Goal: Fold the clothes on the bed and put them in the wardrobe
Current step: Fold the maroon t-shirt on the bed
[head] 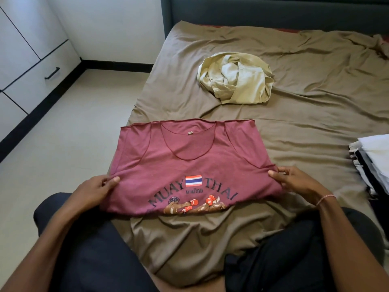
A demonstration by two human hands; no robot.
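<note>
Head view: rumpled olive-sheeted bed (294,133), white wardrobe (27,60) left.

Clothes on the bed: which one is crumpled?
The pale yellow garment, farther up the bed. The maroon tank top lies flat; the stack at the right is folded.

"MUAY THAI" is printed in dark capitals on the maroon tank top (189,165), arched around a Thai flag; smaller script beneath cannot be read.
</note>
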